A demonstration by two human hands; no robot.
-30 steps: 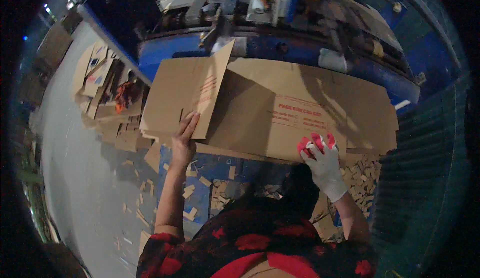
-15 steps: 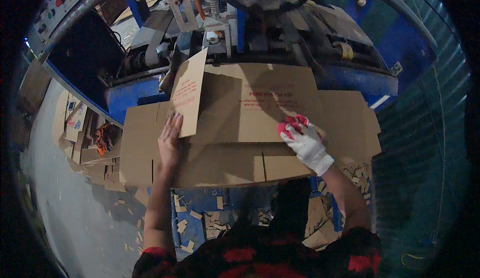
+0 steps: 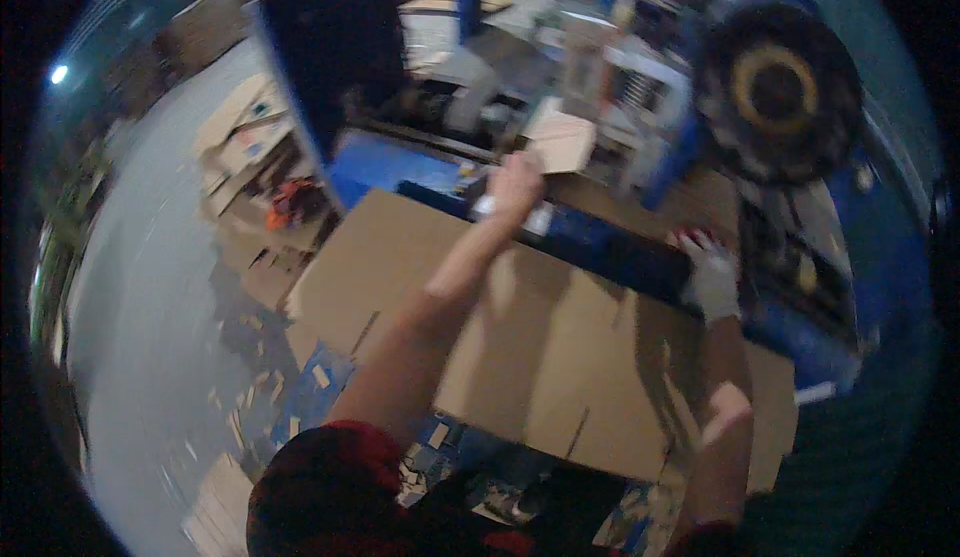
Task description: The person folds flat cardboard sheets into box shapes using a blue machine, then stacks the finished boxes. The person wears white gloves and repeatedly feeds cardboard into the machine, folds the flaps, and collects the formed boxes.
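Left hand (image 3: pixel 515 182): bare, stretched far over the sheet's far edge, at a raised cardboard flap (image 3: pixel 562 142); fingers blurred, grip cannot be told.
Right hand (image 3: pixel 712 275): white glove, fingers curled down at the far right edge; grip unclear.
Cardboard sheet (image 3: pixel 480 327): lies flat and wide on the blue table (image 3: pixel 385 162), near edge overhanging.
Machine wheel (image 3: pixel 775 92): far right, crowding that side.
Floor (image 3: pixel 150 287): open on the left, scraps scattered.
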